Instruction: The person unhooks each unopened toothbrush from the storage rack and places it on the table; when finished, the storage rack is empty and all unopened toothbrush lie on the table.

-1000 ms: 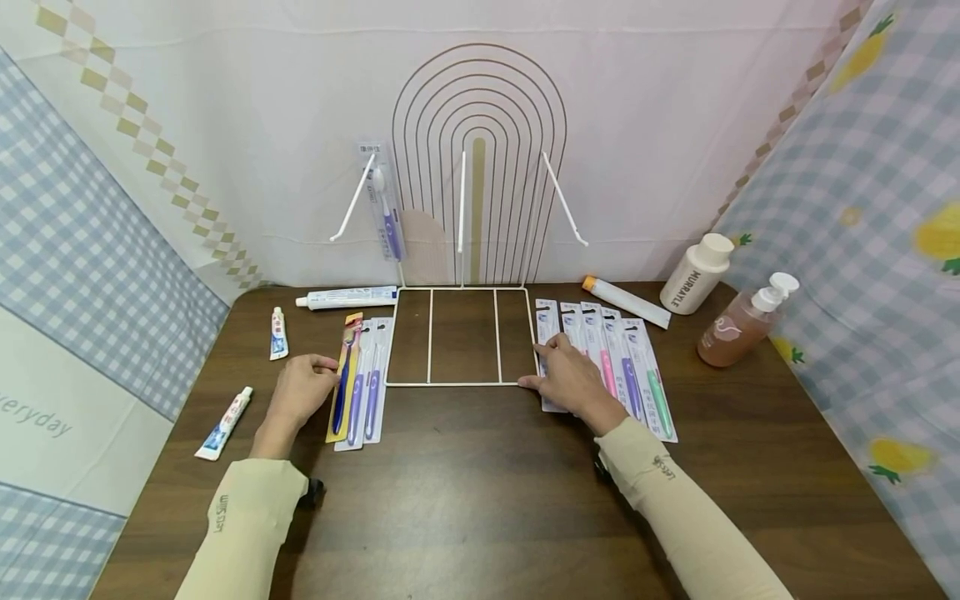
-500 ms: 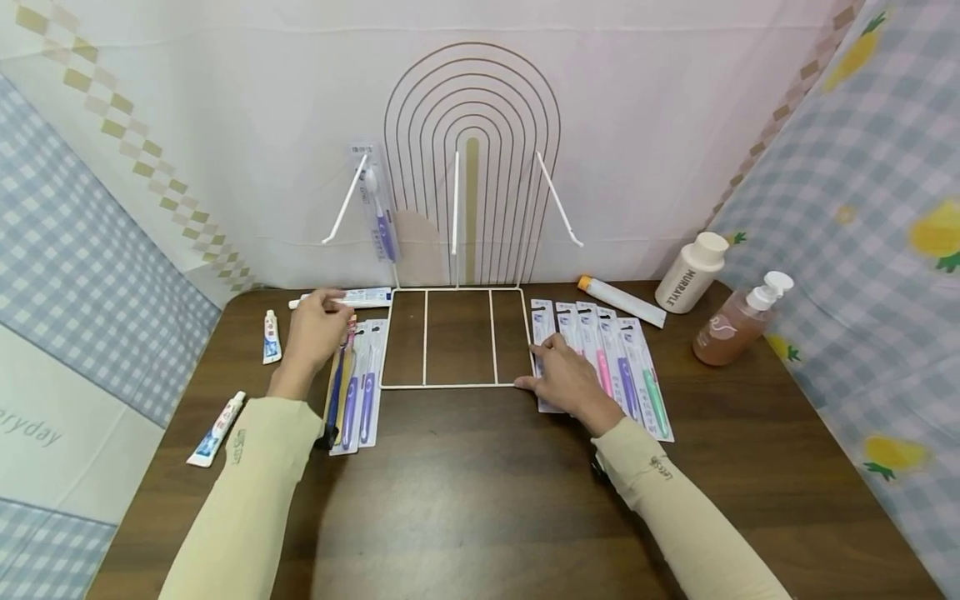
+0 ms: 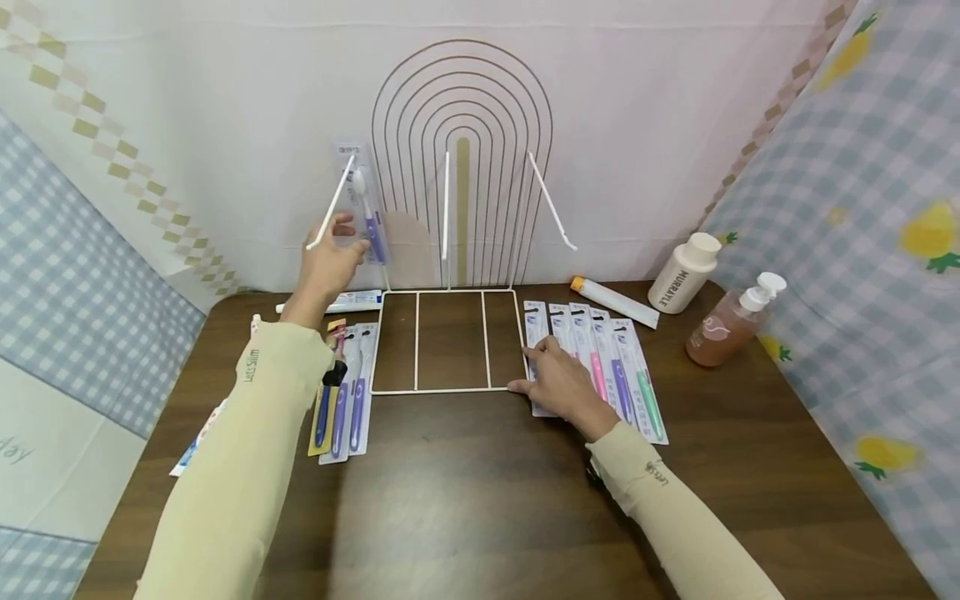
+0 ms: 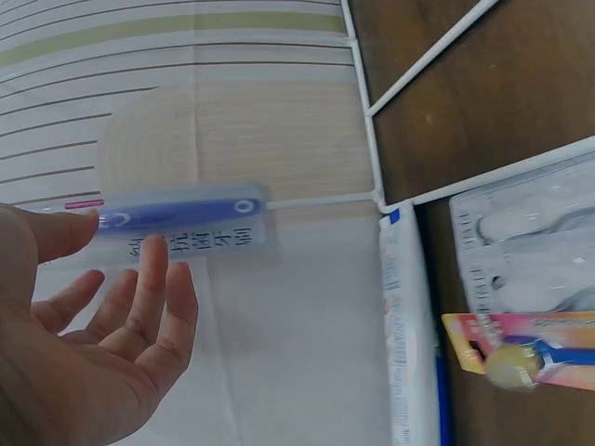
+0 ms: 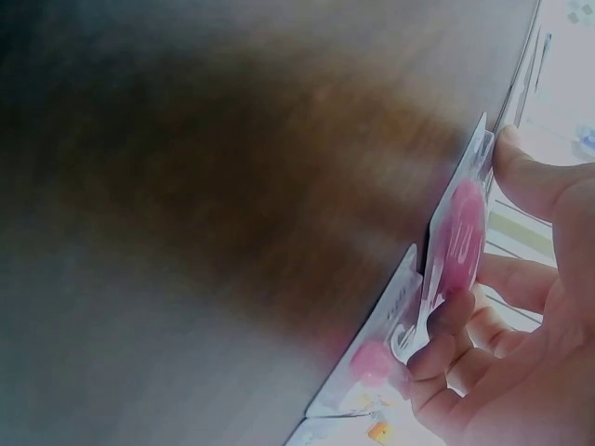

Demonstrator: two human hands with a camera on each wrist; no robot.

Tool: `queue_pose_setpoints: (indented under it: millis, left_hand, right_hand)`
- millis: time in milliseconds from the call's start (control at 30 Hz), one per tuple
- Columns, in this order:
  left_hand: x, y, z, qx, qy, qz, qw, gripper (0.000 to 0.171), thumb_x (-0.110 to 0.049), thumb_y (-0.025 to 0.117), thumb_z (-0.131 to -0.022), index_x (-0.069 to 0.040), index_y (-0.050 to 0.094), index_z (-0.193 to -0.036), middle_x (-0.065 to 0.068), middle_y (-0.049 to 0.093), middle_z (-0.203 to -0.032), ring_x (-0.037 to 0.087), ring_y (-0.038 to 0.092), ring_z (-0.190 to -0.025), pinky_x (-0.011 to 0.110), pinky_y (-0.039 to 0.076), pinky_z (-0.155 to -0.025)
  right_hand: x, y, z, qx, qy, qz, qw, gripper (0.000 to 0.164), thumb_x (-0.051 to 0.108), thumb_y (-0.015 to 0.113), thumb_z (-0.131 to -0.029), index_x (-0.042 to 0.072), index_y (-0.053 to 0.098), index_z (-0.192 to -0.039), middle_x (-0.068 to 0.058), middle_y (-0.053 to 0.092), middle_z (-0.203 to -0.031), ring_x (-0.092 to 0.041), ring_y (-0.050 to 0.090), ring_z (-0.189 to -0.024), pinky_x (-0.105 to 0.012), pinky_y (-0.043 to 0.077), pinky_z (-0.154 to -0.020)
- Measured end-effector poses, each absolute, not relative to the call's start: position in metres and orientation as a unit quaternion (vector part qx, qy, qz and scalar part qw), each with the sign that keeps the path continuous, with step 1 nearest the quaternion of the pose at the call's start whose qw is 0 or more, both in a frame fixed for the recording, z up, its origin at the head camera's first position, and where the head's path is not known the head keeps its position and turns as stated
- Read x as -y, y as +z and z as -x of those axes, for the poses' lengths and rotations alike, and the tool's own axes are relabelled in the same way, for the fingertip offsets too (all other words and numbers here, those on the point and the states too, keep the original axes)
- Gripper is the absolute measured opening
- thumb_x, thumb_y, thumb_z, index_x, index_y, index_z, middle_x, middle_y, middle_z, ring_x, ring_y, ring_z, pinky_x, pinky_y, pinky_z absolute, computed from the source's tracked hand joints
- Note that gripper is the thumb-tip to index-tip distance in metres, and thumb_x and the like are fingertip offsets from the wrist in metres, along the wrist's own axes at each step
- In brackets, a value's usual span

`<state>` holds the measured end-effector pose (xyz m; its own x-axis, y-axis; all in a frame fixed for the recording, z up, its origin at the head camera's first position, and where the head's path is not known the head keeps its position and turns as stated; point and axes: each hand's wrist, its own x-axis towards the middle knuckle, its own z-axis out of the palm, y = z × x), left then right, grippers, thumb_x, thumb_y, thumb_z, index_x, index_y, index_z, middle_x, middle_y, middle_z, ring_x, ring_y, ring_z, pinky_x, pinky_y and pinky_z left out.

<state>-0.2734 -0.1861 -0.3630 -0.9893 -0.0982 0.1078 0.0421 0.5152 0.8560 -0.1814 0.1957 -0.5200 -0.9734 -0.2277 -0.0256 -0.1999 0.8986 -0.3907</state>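
A white wire rack (image 3: 431,390) stands on the table with three upright prongs. A packaged purple toothbrush (image 3: 372,237) hangs on its left prong. My left hand (image 3: 327,262) is raised beside that pack, fingers loosely spread; in the left wrist view the thumb lies over the pack (image 4: 186,221) and the other fingers spread below it. My right hand (image 3: 562,385) holds the rack's front right corner, thumb at the front bar and index finger along the side rail. Its other fingers rest by the nearest toothbrush packs, where pink handles (image 5: 460,237) show in the right wrist view.
Packaged toothbrushes (image 3: 348,400) lie left of the rack, several more (image 3: 622,375) right of it. A toothpaste tube (image 3: 360,300) lies behind the left packs, an orange-capped tube (image 3: 615,302) at back right. A white bottle (image 3: 681,279) and a pump bottle (image 3: 722,329) stand at right.
My left hand has left the yellow-backed toothbrush pack on the table and risen to the hanging pack at the rack's left prong. The right hand keeps its place at the rack's corner.
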Motion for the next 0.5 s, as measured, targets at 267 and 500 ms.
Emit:
queue_pose_setpoints:
  millis: [267,500]
  left_hand:
    - [0.1863,-0.3579,0.2808,0.873,-0.482,-0.015,0.065,0.050,-0.017,0.066,-0.113,0.004,0.058,-0.158,0.029,0.064,-0.157,0.002,0.067,-0.086,0.013,0.053,-0.079]
    - [0.1767,-0.3574,0.2816,0.864,-0.496,-0.010,0.087,0.036,-0.016,0.064,-0.114,0.008,0.069,-0.140,0.028,0.073,-0.140,-0.006,0.063,-0.073,0.014,0.050,-0.075]
  right_hand:
    - [-0.1945,-0.5276,0.1849,-0.977,-0.179,0.113,0.024,0.089,0.061,0.088,-0.096,0.009,0.064,-0.163,-0.012,0.063,-0.138,-0.031,0.069,-0.103,-0.051,0.060,-0.081]
    - [-0.1970,-0.5283,0.1851,-0.978,-0.176,0.112,0.031,0.089,0.063,0.088,-0.096,0.008,0.064,-0.163,-0.013,0.062,-0.139,-0.034,0.070,-0.104,-0.052,0.061,-0.079]
